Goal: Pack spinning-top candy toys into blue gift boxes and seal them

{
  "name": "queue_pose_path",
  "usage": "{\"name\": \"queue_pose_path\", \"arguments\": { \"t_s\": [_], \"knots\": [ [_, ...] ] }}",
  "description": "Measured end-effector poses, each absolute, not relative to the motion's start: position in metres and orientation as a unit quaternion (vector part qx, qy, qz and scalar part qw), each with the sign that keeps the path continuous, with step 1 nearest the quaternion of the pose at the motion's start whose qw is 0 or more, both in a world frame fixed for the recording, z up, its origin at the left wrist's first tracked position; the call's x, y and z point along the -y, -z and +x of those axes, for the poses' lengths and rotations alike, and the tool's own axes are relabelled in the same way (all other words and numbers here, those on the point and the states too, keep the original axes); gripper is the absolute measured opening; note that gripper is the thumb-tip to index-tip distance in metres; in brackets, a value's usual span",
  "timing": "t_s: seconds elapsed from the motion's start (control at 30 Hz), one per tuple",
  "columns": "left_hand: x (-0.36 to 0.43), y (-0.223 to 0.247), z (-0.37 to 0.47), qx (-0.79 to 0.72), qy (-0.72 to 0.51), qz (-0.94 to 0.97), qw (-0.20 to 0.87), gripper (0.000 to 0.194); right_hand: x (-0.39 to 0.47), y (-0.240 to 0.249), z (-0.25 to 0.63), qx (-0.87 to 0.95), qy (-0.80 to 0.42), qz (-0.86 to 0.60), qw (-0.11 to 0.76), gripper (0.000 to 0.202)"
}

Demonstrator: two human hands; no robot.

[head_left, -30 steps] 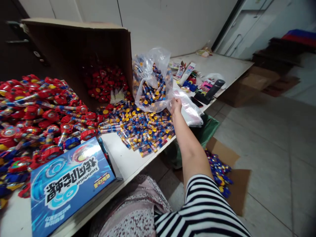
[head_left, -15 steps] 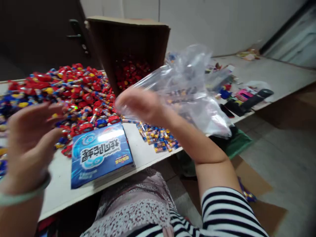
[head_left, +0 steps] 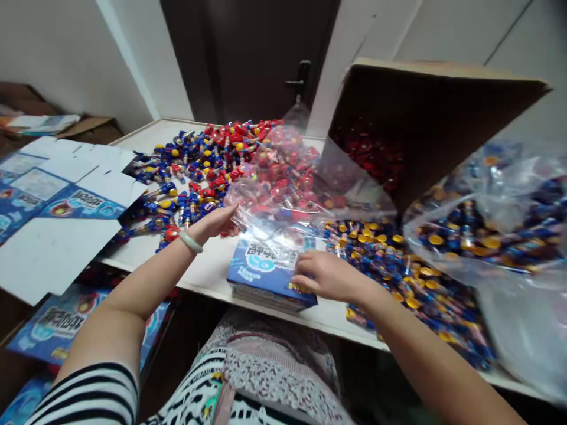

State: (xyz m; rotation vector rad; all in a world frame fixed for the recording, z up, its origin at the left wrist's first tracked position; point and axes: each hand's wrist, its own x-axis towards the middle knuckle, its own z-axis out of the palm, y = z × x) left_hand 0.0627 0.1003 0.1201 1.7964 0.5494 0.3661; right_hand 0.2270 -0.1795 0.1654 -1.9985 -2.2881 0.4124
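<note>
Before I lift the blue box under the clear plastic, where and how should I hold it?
Probably low on the left and right sides of the blue box, with left hand coming from the left and right hand from the right: it lies flat, its top shows no handle, and clear plastic covers its far part.

Pale wall [head_left: 53, 47] at left, lighter vertical strip [head_left: 127, 62] near the door. Dark brown door [head_left: 248, 53] mid-back, shut, black lever handle [head_left: 301, 82] on its right side. Off-white wall panels [head_left: 456, 29] right of door, thin dark seam [head_left: 509, 30] between them. White tabletop [head_left: 144, 133] runs along the back wall; space below it dark, floor hard to make out. Indoor light, dimmer toward upper right corner.
</note>
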Motion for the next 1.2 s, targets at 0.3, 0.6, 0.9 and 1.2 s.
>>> {"name": "queue_pose_path", "arguments": {
  "t_s": [0.3, 0.6, 0.9, 1.2],
  "knots": [
    [-0.08, -0.2, -0.017, -0.17, -0.223, 0.864, 0.418, 0.043, 0.144, -0.137, 0.217, 0.608, 0.004, -0.792, 0.054, 0.039],
    [-0.101, -0.175, 0.092, 0.075, -0.043, 0.984, 0.158, 0.036, 0.137, -0.156, 0.215, 0.62, 0.126, -0.771, 0.079, 0.033],
    [-0.095, -0.19, 0.068, -0.151, -0.222, 0.962, 0.041, 0.023, 0.126, -0.18, 0.265, 0.526, 0.095, -0.83, -0.157, 0.02],
    [-0.156, -0.212, 0.085, -0.281, -0.365, 0.878, 0.132, 0.022, 0.099, -0.209, 0.371, 0.414, 0.221, -0.874, 0.127, 0.036]
  ]
}}
